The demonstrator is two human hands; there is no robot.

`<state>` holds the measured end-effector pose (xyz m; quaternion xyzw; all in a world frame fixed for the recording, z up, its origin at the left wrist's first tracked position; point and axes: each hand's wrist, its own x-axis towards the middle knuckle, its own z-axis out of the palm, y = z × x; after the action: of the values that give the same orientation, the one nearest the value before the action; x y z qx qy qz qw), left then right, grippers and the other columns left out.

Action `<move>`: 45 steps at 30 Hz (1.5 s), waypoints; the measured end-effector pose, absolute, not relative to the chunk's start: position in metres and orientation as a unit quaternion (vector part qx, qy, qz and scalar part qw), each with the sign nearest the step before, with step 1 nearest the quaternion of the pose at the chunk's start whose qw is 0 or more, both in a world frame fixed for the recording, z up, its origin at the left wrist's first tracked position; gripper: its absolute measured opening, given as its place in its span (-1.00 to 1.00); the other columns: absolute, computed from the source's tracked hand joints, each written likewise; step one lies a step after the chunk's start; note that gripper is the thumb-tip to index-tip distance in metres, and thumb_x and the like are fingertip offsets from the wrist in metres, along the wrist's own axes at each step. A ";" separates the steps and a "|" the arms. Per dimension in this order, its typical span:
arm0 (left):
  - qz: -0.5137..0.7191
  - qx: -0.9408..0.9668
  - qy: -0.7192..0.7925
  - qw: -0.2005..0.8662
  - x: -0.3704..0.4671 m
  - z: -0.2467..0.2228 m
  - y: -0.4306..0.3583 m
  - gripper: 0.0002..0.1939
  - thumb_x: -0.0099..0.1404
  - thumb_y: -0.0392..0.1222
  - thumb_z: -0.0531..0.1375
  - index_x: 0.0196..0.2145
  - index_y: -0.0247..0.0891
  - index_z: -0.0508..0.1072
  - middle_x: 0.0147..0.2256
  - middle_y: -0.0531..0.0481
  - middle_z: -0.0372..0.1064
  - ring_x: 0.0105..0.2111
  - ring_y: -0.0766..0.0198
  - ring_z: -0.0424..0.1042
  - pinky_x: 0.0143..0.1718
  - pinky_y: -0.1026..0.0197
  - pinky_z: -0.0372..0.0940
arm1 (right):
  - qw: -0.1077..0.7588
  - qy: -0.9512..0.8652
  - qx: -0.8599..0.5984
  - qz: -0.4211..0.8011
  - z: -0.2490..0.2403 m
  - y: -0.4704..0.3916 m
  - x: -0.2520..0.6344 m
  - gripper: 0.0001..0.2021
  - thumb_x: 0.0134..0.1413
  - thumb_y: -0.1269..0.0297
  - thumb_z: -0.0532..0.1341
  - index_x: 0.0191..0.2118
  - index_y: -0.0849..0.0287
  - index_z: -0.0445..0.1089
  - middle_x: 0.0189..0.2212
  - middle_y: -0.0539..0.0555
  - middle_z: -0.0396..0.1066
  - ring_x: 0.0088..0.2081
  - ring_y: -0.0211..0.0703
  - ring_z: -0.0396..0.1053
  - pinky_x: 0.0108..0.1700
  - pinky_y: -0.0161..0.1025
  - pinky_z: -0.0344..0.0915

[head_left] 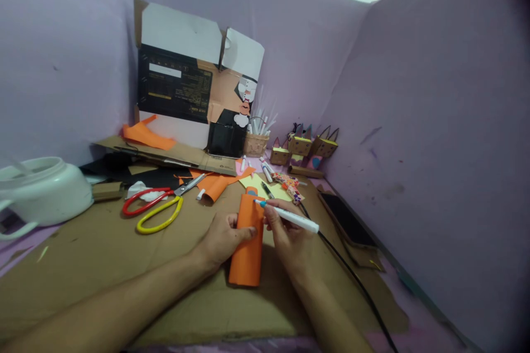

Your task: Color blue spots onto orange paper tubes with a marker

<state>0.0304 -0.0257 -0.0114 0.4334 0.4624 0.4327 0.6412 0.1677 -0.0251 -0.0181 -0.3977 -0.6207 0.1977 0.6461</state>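
Observation:
An orange paper-covered tube (247, 253) lies on the brown cardboard sheet (103, 265) in front of me. My left hand (221, 238) holds the tube from its left side, thumb across the top. My right hand (287, 240) grips a white marker (292, 217) with a blue tip, and the tip touches the tube's upper right edge.
Red and yellow scissors (155, 207) lie to the left, with orange paper scraps (215, 185) behind them. A white pot (41, 190) stands at far left. An open carton (194, 94), a pen basket (255, 143), small cardboard figures (308, 146), a phone (345, 220) and a black cable (351, 276) fill the back and right.

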 end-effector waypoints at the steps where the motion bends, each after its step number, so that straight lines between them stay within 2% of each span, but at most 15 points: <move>1: 0.433 0.434 0.463 0.640 0.030 -0.011 -0.026 -0.73 -0.24 -0.13 0.35 -0.56 -0.34 0.44 -0.61 0.05 0.42 -0.58 0.30 0.32 -0.53 0.28 0.19 | 0.644 -0.624 -0.396 0.196 -0.018 -0.025 0.168 -0.89 0.08 0.27 0.24 -0.29 0.14 0.48 -0.44 0.06 0.51 -0.51 -0.19 0.45 -0.50 -0.27 0.39; 10: 0.429 0.429 0.450 0.655 0.029 -0.011 -0.027 -0.71 -0.23 -0.12 0.36 -0.52 -0.34 0.48 -0.57 0.04 0.44 -0.54 0.29 0.34 -0.48 0.28 0.21 | 0.638 -0.625 -0.391 0.225 -0.021 -0.025 0.169 -0.88 0.08 0.26 0.25 -0.27 0.13 0.50 -0.44 0.06 0.52 -0.47 -0.17 0.47 -0.48 -0.26 0.40; 23: 0.434 0.430 0.457 0.646 0.030 -0.012 -0.027 -0.69 -0.26 -0.12 0.39 -0.53 -0.35 0.49 -0.57 0.02 0.44 -0.54 0.28 0.34 -0.48 0.27 0.21 | 0.633 -0.588 -0.416 0.284 -0.019 -0.027 0.168 -0.82 0.02 0.19 0.28 -0.43 0.21 0.48 -0.66 -0.02 0.39 -0.65 -0.30 0.28 -0.61 -0.35 0.23; 31: 0.429 0.428 0.462 0.648 0.030 -0.013 -0.027 -0.73 -0.23 -0.14 0.34 -0.52 -0.35 0.48 -0.58 0.04 0.43 -0.55 0.31 0.33 -0.49 0.28 0.20 | 0.637 -0.579 -0.451 0.234 -0.014 -0.026 0.174 -0.75 0.05 0.15 0.25 -0.48 0.24 0.45 -0.71 -0.04 0.32 -0.68 -0.30 0.26 -0.65 -0.36 0.21; 38: 0.426 0.431 0.461 0.648 0.030 -0.013 -0.027 -0.74 -0.22 -0.15 0.33 -0.53 -0.34 0.46 -0.60 0.05 0.40 -0.56 0.31 0.30 -0.49 0.27 0.20 | 0.661 -0.568 -0.445 0.209 -0.014 -0.023 0.172 -0.78 0.06 0.17 0.25 -0.43 0.24 0.44 -0.68 -0.03 0.34 -0.66 -0.29 0.30 -0.62 -0.36 0.25; 45: 0.427 0.433 0.467 0.642 0.030 -0.012 -0.027 -0.76 -0.22 -0.16 0.33 -0.56 -0.34 0.45 -0.60 0.03 0.40 -0.56 0.27 0.32 -0.49 0.25 0.20 | 0.660 -0.571 -0.426 0.239 -0.014 -0.022 0.169 -0.80 0.06 0.17 0.26 -0.40 0.22 0.44 -0.65 -0.04 0.35 -0.62 -0.29 0.30 -0.59 -0.35 0.25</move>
<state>0.0304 -0.0270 -0.0118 0.4331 0.4668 0.4273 0.6418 0.1693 -0.0225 -0.0138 -0.4265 -0.5709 0.2390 0.6596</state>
